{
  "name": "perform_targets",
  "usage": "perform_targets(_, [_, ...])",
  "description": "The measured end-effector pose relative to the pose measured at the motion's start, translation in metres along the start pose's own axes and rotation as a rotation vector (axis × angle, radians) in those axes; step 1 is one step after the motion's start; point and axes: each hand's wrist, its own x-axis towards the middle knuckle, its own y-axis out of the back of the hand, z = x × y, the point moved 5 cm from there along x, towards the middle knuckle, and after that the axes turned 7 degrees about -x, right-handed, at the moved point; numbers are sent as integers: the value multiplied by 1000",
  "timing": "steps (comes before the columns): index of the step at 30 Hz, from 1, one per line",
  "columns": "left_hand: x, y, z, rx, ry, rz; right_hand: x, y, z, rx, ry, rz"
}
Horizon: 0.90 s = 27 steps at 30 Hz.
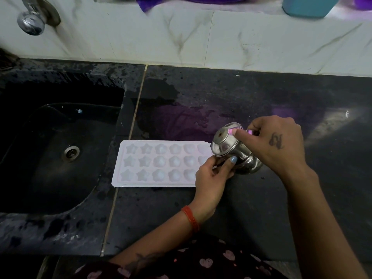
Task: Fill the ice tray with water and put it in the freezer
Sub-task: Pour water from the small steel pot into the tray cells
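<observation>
- Pink plastic ice tray [159, 164] lies flat on the black stone counter [251, 208], just beside the sink [60, 148], with its long side towards the person.
- Its moulds are stars on the left and rounder shapes to the right; I cannot tell if there is water in them.
- Over the right end of the tray, both hands hold a small steel pot [231, 150], which is tilted on its side with the bottom towards the camera.
- Left hand [211, 178] grips the pot from below, thumb curled up against its wall.
- Right hand [277, 141] holds the pot from above, fingers curled round it and one fingertip pressing on the bottom.
- On the wall at upper left is a chrome tap [32, 21].
- Wet patches shine on the counter behind the tray.
</observation>
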Motion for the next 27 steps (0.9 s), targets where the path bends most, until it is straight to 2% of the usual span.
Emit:
perform_targets(6, [0, 0, 1, 19, -17, 14, -1, -2, 6, 57, -22, -2])
perform_targets(16, [-7, 9, 17, 166, -171, 111, -5, -6, 8, 318, -105, -9])
perform_targets(21, [-14, 27, 29, 238, -212, 191, -5, -10, -11, 406, -83, -27])
perform_targets(27, [-25, 62, 42, 204, -255, 312, -1, -21, -52, 415, -10, -82])
